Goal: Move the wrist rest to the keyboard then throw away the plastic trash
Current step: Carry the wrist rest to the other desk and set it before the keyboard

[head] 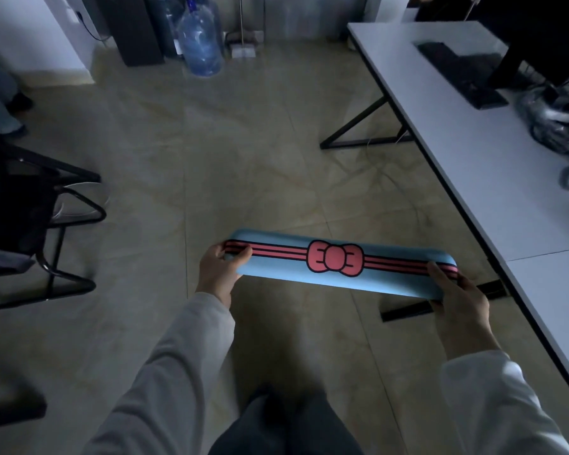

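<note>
I hold a long blue wrist rest (pixel 339 277) with pink stripes and a pink bow level over the floor, in front of me. My left hand (pixel 219 272) grips its left end and my right hand (pixel 459 298) grips its right end. A black keyboard (pixel 460 72) lies on the white desk (pixel 473 165) far to the upper right, well away from the wrist rest. Crumpled clear plastic (pixel 559 123) lies on the desk to the right of the keyboard, partly cut off by the frame edge.
A black chair (pixel 30 205) stands at the left. Large water bottles (pixel 201 41) stand by the far wall. The desk's black legs (pixel 358 133) reach onto the tiled floor. A dark monitor base (pixel 526 54) sits behind the keyboard. Another person's legs show at the far left.
</note>
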